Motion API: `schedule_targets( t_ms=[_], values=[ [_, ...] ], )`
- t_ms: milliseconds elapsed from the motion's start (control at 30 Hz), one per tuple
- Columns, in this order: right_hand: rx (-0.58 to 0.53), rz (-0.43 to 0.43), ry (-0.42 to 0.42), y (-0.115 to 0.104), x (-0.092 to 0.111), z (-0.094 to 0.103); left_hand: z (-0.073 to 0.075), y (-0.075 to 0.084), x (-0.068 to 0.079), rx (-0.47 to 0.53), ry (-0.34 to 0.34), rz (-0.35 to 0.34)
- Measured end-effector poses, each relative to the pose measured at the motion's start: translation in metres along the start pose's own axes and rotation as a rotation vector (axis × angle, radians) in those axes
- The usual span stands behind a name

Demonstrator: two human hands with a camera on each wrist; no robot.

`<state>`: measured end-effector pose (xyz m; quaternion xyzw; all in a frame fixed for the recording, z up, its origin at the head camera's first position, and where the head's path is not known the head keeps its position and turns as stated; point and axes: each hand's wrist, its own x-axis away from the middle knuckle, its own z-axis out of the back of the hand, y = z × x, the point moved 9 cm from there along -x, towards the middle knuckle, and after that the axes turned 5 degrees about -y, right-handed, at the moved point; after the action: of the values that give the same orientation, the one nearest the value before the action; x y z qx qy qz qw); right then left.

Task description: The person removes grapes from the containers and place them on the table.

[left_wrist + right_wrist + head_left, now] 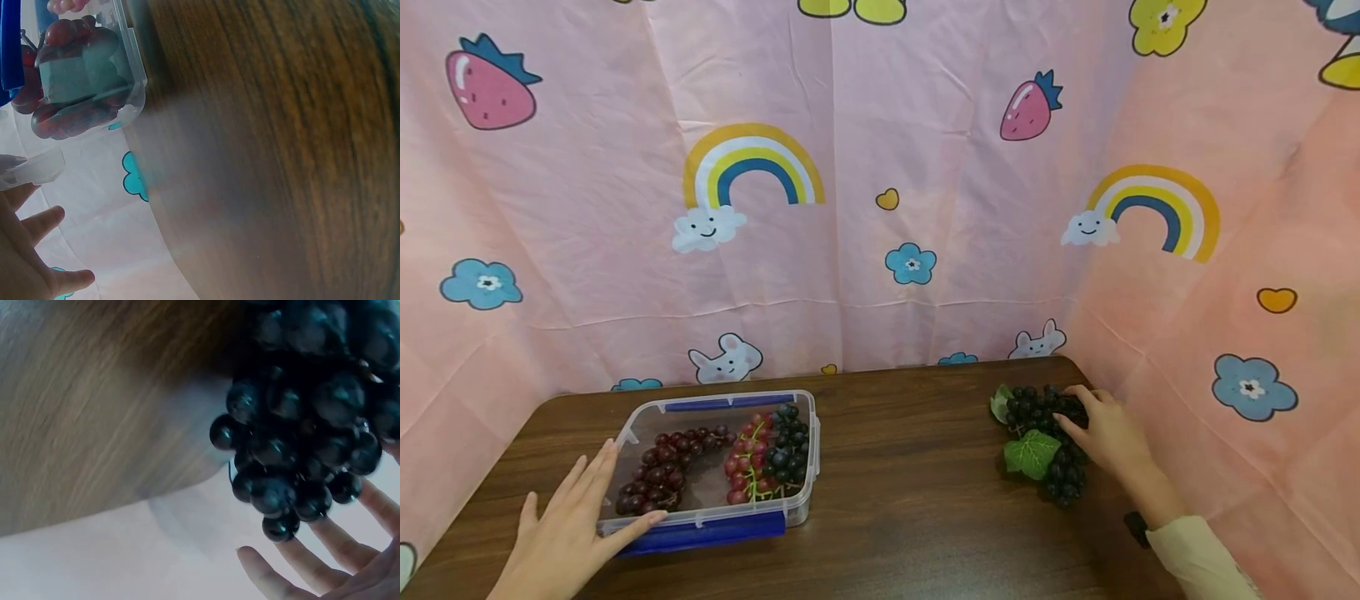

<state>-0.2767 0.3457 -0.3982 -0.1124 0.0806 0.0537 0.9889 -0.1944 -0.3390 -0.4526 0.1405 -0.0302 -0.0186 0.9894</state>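
Note:
In the head view a clear plastic box (811, 483) with blue clips stands at the left of the table. Inside it lie a dark red grape bunch (658, 475), a lighter red bunch (747, 460) and a black bunch (787, 450). My left hand (568, 521) rests at the box's left end, fingers spread, thumb over the front corner. On the right, my right hand (1112, 437) grips another bunch of black grapes (1063, 479) with green leaves (1032, 454), thumb and fingers at its upper right. Those grapes (306, 419) hide part of the fingers in the right wrist view.
Brown wood-grain table (910, 500) lies between the box and the leafy bunch. A pink printed cloth (865, 333) hangs behind the table and along its sides. A small black object (1137, 528) shows by the right wrist.

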Motion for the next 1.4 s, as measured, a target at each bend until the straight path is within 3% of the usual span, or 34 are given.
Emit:
schedule_targets(
  t_ms=[267, 500, 767, 1233, 1400],
  values=[
    [-0.003, 0.021, 0.059, -0.009, 0.016, 0.024, 0.001, 0.0, 0.0, -0.004, 0.005, -0.001],
    [0.0, 0.028, 0.09, -0.018, 0.037, 0.026, 0.001, -0.001, 0.0, -0.003, 0.003, 0.002],
    [0.025, 0.09, 0.219, -0.032, 0.065, 0.028, 0.002, 0.0, 0.0, -0.004, 0.006, -0.003],
    [0.046, 0.098, 0.21, -0.048, 0.083, 0.018, 0.002, 0.001, 0.0, -0.003, 0.008, -0.007],
    [0.034, 0.17, 0.194, -0.059, 0.081, 0.014, 0.001, 0.001, 0.0, -0.001, 0.008, -0.008]
  ],
)
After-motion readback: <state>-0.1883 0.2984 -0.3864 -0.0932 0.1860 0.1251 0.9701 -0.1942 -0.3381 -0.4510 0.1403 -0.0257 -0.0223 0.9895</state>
